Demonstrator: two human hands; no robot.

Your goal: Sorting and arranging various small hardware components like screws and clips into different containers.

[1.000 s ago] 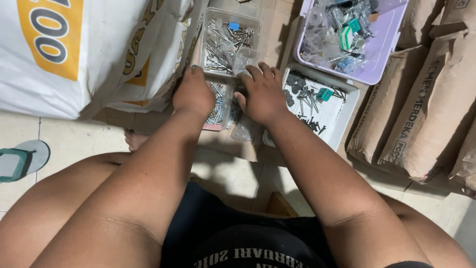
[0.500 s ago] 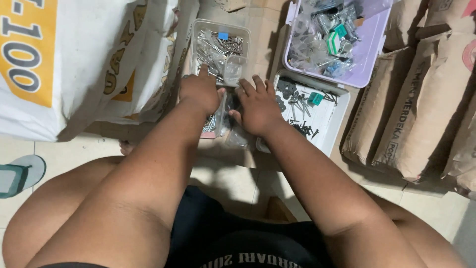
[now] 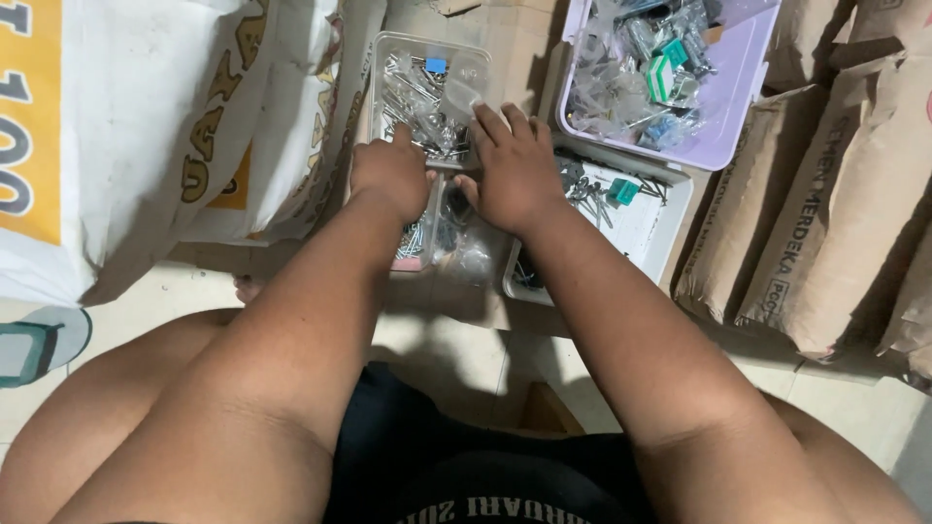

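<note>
Firstly, at nine o'clock a big white sack (image 3: pixel 146 126) with yellow print is seen, leaning over the boxes. Just to its right a clear plastic box (image 3: pixel 427 92) full of small metal screws is placed, at about twelve o'clock from the hands. The left hand (image 3: pixel 390 175) is laid on the near rim of this box, at its seven o'clock corner, with the fingers curled down; whether something is pinched under them cannot be told. The right hand (image 3: pixel 513 167) is set just beside it, at the five o'clock corner of the same box, with the fingers spread flat over the rim and the screws. The two hands are close together but not joined.

Under the hands, at six o'clock, a second clear tray (image 3: pixel 427 243) with screws and a thin plastic bag (image 3: pixel 471 254) are seen. To the right, at three o'clock, a white tray (image 3: pixel 650 228) with dark screws and a small green piece is placed. At one o'clock a lilac tub (image 3: pixel 738 97) with bagged hardware is standing, and at the far right brown paper sacks (image 3: pixel 806 223) are leaned.

The box is judged to be stiff but thin, smooth and rather slippery, and heavy for its size because of the metal inside. It is best taken by both long side walls and kept level, since the loose screws can be spilled easily.
</note>
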